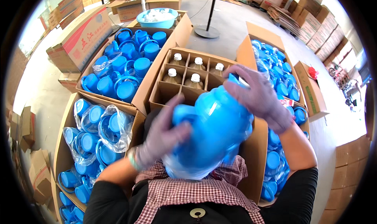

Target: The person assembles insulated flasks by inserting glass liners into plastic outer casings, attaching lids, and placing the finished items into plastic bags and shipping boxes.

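Note:
A bundle of blue plastic lidded cups (214, 122), wrapped in clear film, is tilted over my lap. My right hand (257, 92), in a thin greyish-purple glove, curls round its upper end. A small whitish piece shows beside those fingers, too hidden to name. On the bundle's left side my left hand (165, 131), gloved alike, has thumb and fingers spread against the blue plastic, a little blurred. Just ahead stands a divided carton (159, 86) with several brown bottles (195, 81) under white caps; some front compartments hold no bottle.
Left of me are open cartons of blue cups (127, 89), some bagged. Another long carton of bagged blue cups (273, 161) lies at my right. A light-blue basin (157, 21) of whitish pieces sits behind the bottles. Beyond it stands a black round-based pole (207, 31).

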Action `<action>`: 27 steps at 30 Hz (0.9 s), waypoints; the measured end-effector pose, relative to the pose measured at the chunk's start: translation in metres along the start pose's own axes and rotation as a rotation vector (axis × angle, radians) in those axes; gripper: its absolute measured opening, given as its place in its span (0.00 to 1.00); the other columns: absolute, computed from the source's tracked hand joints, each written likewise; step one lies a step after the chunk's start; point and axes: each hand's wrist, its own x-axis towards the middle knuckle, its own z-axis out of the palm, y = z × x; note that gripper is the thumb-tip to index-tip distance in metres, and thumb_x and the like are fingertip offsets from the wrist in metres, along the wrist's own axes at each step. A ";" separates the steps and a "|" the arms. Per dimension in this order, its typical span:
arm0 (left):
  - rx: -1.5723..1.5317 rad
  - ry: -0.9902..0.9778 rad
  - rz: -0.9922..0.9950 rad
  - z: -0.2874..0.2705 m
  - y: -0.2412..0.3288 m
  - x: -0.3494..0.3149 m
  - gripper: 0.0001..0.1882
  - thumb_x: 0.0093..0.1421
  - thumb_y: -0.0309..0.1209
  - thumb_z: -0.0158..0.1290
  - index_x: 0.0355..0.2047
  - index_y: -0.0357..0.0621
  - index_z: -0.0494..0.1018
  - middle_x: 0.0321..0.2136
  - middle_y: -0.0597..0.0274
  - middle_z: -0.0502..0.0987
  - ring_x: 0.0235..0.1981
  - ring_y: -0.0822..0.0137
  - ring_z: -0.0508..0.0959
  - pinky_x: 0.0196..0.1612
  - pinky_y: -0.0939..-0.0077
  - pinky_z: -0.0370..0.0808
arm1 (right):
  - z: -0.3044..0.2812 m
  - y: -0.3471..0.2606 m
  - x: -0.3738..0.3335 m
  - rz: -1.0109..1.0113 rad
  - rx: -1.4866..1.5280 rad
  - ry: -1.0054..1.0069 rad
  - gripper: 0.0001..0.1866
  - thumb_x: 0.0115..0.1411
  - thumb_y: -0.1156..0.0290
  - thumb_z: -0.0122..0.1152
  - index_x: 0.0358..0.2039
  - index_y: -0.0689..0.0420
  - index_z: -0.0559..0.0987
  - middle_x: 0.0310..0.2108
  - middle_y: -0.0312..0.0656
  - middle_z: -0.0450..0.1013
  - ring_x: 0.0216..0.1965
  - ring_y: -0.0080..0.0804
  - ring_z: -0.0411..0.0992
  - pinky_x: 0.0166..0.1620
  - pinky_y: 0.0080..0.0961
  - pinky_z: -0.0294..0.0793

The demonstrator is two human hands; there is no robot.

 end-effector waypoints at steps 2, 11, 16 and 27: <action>0.206 -0.041 0.093 0.026 -0.011 -0.029 0.55 0.61 0.29 0.66 0.77 0.38 0.40 0.56 0.57 0.74 0.49 0.71 0.77 0.53 0.75 0.76 | 0.000 0.000 -0.011 0.169 -0.116 -0.085 0.21 0.59 0.56 0.68 0.46 0.58 0.81 0.43 0.55 0.80 0.47 0.54 0.80 0.51 0.37 0.79; -0.333 -0.770 -0.130 -0.045 0.014 -0.013 0.53 0.52 0.35 0.74 0.73 0.35 0.57 0.63 0.53 0.73 0.64 0.63 0.73 0.68 0.61 0.68 | -0.027 -0.098 -0.045 -0.666 0.007 -0.374 0.28 0.50 0.58 0.75 0.52 0.51 0.83 0.51 0.48 0.76 0.50 0.46 0.77 0.53 0.41 0.76; 0.409 -0.131 -0.034 0.060 -0.010 -0.089 0.58 0.53 0.43 0.73 0.74 0.33 0.51 0.55 0.42 0.78 0.56 0.56 0.80 0.61 0.67 0.73 | -0.011 -0.038 -0.065 0.277 -0.181 -0.157 0.24 0.61 0.53 0.65 0.51 0.57 0.78 0.45 0.49 0.76 0.47 0.45 0.76 0.53 0.36 0.74; 0.171 -0.255 0.082 0.045 -0.012 -0.070 0.57 0.52 0.41 0.73 0.73 0.34 0.51 0.55 0.43 0.78 0.56 0.55 0.79 0.62 0.65 0.73 | -0.021 -0.057 -0.082 0.290 -0.189 -0.111 0.27 0.54 0.56 0.70 0.52 0.55 0.82 0.46 0.46 0.79 0.48 0.50 0.78 0.58 0.38 0.75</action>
